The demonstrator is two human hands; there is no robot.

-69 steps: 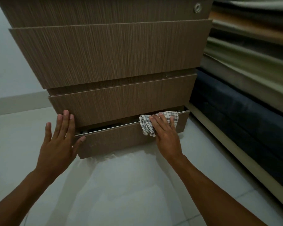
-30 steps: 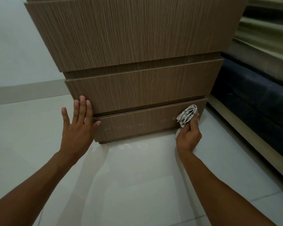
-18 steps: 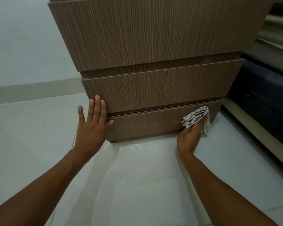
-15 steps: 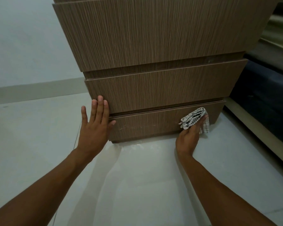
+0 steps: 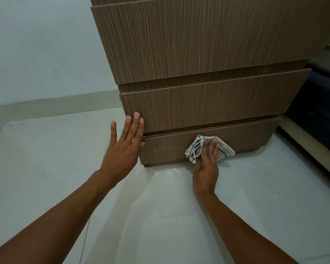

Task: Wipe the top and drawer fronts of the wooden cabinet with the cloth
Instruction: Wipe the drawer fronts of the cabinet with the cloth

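Head view. A tall brown wooden cabinet (image 5: 208, 40) with vertical grain is seen from a low angle, standing on a pale glossy tiled floor (image 5: 160, 216). Three drawer fronts are visible, stacked: a deep upper one, a middle drawer front (image 5: 217, 103) and the lowest drawer front (image 5: 246, 138), all appearing pushed in.

The left hand (image 5: 125, 147) is laid flat, fingers extended and close together; the fingertips are placed on the left end of the middle drawer front and the thumb tip at the left end of the lowest one. Nothing is held in its grip, which is spread open.

A white cloth with a fine dark check pattern (image 5: 224, 151), bunched and folded, is pressed against the lowest drawer front, a little right of its centre and near its bottom edge. It is held there by the right hand (image 5: 206, 168), whose grip is closed on the cloth; the fingertips are blurred.

A pale wall (image 5: 36, 44) with a grey-green skirting band is recorded at left. Dark upholstered furniture (image 5: 324, 111) is partly visible at the right edge, beside the cabinet.
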